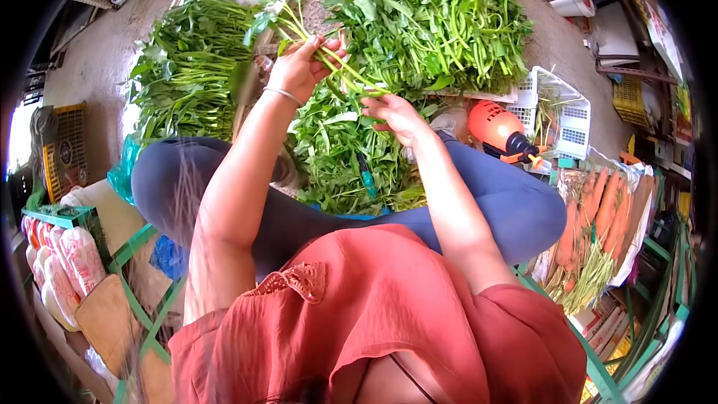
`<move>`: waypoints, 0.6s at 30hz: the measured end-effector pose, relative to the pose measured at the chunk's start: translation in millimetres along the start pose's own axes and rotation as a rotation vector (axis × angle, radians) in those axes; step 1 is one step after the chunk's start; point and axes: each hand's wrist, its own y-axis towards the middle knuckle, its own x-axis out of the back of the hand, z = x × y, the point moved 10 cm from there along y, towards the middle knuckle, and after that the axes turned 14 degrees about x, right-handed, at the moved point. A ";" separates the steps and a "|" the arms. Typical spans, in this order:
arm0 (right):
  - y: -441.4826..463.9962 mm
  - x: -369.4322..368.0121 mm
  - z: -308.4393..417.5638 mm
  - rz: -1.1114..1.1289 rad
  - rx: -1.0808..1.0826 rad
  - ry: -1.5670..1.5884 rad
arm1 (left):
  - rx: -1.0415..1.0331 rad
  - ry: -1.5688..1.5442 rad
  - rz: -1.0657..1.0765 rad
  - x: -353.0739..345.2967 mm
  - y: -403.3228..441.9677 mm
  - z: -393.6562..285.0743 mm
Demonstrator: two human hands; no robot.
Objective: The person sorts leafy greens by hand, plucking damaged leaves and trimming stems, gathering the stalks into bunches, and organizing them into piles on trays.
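Observation:
My left hand (301, 67), a bangle on its wrist, is closed around a few water spinach stems (342, 67) with leaves at the upper end. Lower down, my right hand (398, 115) pinches the stems' other end between thumb and fingers. Beneath my hands lies a loose heap of leafy greens (336, 150), with a teal-handled tool (366, 176) lying in it; its far end is hidden. A large pile of water spinach (434, 22) is beyond my right hand. To the left, bundled greens (191, 67) lie with their stems lined up.
An orange spray bottle (495, 126) stands by my right knee, beside a white plastic basket (574, 120). Carrots (598, 209) lie on a rack at the right. Red-and-white packets (75, 262) sit at the left, near a yellow crate (66, 151).

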 end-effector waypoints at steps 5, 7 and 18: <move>24.6 -48.9 6.7 0.313 -0.183 1.013 | 0.066 0.133 0.016 -4.6 5.8 12.7; 24.7 -50.7 23.6 0.142 -0.120 0.864 | 0.011 0.411 -0.077 -5.6 -0.2 8.3; 4.6 -5.3 -2.8 0.223 0.023 -0.843 | -0.247 -0.005 -0.155 26.7 -0.4 -38.4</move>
